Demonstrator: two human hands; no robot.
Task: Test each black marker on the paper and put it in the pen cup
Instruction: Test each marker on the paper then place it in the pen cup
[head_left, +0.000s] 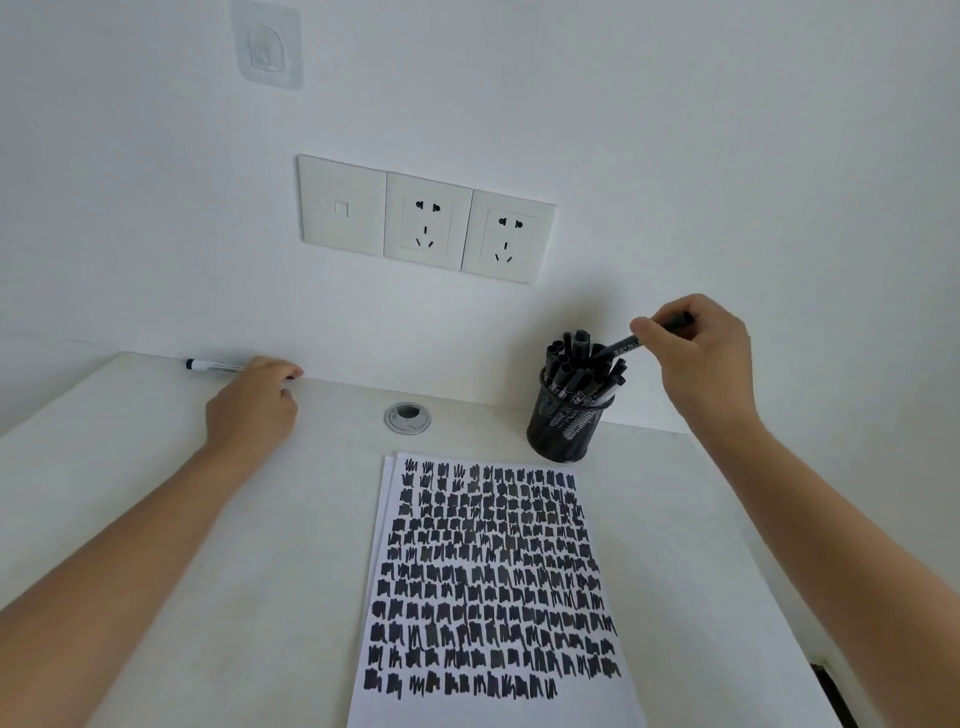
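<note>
Right now the right hand is pinched on a black marker, thumb and fingers closed round its upper end, the lower end angled down-left into the bunch of markers standing in the black mesh pen cup. Cup sits on the desk just beyond the top right corner of the paper, close to the wall. The sheet is covered w/ rows of black scribble patches, nearly full, and lies on at least one more sheet. The left hand is far left at the back edge of the desk, fingers curled over one end of a marker w/ a white barrel and black cap lying along the wall; can't tell if it's actually gripped or just touched. Hands well apart. A round cable grommet sits between them, and wall sockets are above it.
</note>
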